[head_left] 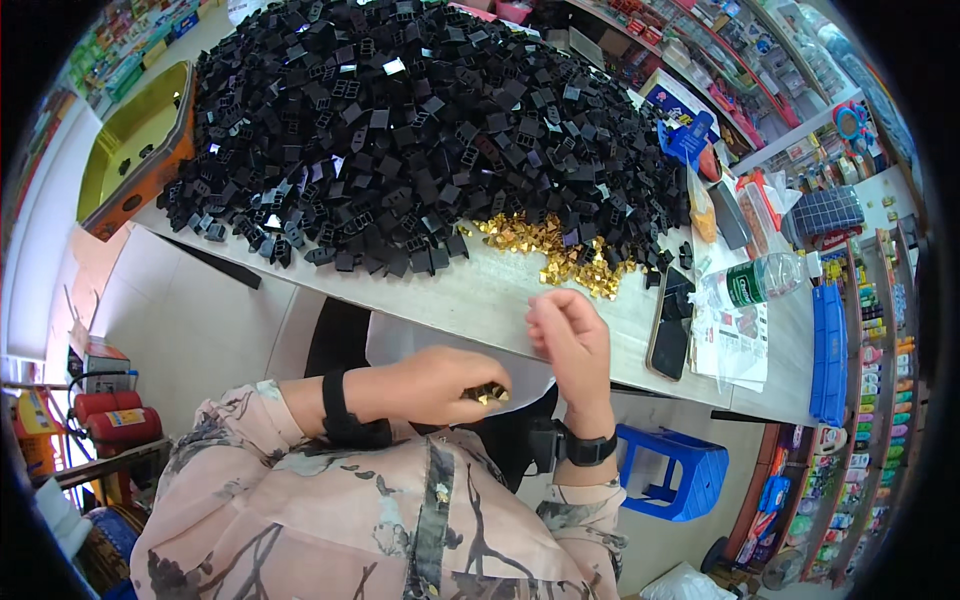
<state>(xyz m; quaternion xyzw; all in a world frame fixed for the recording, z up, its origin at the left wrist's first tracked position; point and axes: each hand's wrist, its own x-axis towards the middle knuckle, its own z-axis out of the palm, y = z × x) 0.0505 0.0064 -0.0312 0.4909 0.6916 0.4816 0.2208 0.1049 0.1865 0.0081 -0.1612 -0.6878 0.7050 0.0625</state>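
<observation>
The left hand [435, 382] cups small shiny gold metal clips [488, 394] near the table edge [450, 300]; the right hand [570, 335], fingers curled, pinches something too small to tell. Beyond, a black plastic-piece heap [400, 130].

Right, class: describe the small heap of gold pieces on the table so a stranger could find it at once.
Start at the huge mound of black plastic parts covering the table. At its near edge, above the right hand, lies the gold heap: shiny, small and yellow, unlike the matte black blocks around it.
</observation>
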